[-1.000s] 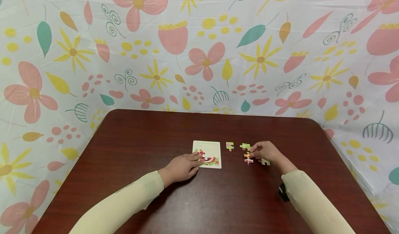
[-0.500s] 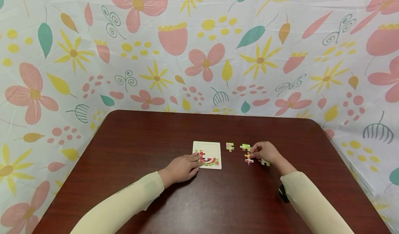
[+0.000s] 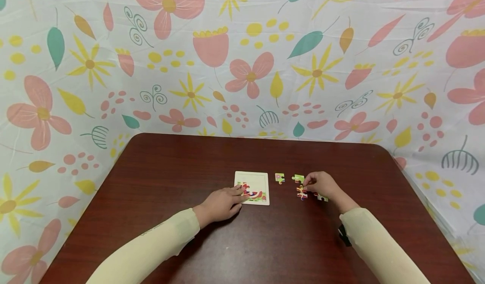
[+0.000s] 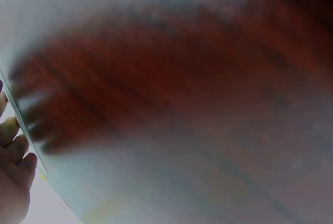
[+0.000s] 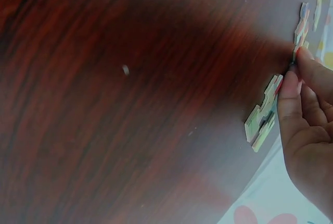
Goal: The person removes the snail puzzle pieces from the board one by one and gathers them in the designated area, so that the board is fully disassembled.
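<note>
- Puzzle board: left hand rests on it, fingers straight.
- Red piece: right hand pinches its edge.
- Green piece: lies beside the board.

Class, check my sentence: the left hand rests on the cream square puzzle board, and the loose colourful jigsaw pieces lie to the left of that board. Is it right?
Not quite: the loose colourful jigsaw pieces lie to the right of the cream square puzzle board, as the head view shows. The left hand does rest on that board.
</note>
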Demonstrator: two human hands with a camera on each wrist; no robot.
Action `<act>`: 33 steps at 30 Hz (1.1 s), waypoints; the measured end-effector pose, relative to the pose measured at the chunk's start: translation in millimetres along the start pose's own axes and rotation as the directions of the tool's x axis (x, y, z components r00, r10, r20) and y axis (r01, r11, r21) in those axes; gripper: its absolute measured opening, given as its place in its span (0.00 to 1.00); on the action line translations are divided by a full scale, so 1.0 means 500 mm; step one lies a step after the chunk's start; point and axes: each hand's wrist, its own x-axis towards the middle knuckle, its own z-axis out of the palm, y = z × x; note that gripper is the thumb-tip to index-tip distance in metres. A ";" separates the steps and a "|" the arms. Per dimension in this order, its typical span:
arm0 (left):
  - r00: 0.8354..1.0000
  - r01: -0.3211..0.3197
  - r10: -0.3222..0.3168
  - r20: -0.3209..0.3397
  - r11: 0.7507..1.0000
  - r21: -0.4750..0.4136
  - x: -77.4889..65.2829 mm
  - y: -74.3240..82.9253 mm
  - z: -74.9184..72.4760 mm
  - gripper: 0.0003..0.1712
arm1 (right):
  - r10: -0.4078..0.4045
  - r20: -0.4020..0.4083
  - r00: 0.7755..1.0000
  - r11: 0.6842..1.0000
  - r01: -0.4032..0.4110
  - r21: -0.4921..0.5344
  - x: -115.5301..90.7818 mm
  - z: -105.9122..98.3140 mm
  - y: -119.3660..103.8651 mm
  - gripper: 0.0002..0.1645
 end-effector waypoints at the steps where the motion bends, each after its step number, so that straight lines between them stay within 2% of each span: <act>1: 1.000 -0.001 0.001 -0.001 1.000 0.001 0.000 0.000 0.000 0.22 | -0.002 0.000 1.000 1.000 0.002 -0.003 0.000 0.001 0.000 0.02; 12: 1.000 -0.006 0.006 -0.007 1.000 -0.008 0.000 0.005 -0.006 0.22 | -0.036 -0.011 0.999 0.999 0.036 -0.018 -0.003 0.003 0.004 0.03; 16: 0.999 -0.026 0.025 -0.041 1.000 -0.003 0.002 0.004 -0.006 0.20 | -0.038 -0.010 0.999 0.999 0.038 0.010 -0.005 0.003 0.002 0.04; 19: 0.995 -0.051 0.054 -0.084 0.998 0.035 0.002 0.000 -0.004 0.19 | -0.028 -0.022 0.999 0.998 0.029 0.052 -0.005 0.004 -0.007 0.05; 22: 0.989 -0.070 0.079 -0.125 0.995 0.072 0.001 -0.003 -0.002 0.17 | -0.011 -0.056 0.998 0.997 0.015 0.076 -0.004 0.008 -0.025 0.08; 26: 0.984 -0.082 0.092 -0.151 0.994 0.073 -0.002 -0.007 -0.002 0.17 | 0.020 -0.093 0.995 0.992 -0.008 0.124 0.002 0.024 -0.062 0.12; 33: 0.979 -0.107 0.118 -0.168 0.991 0.076 -0.006 -0.010 -0.004 0.16 | 0.049 -0.046 0.998 0.956 -0.033 0.292 0.016 0.080 -0.141 0.16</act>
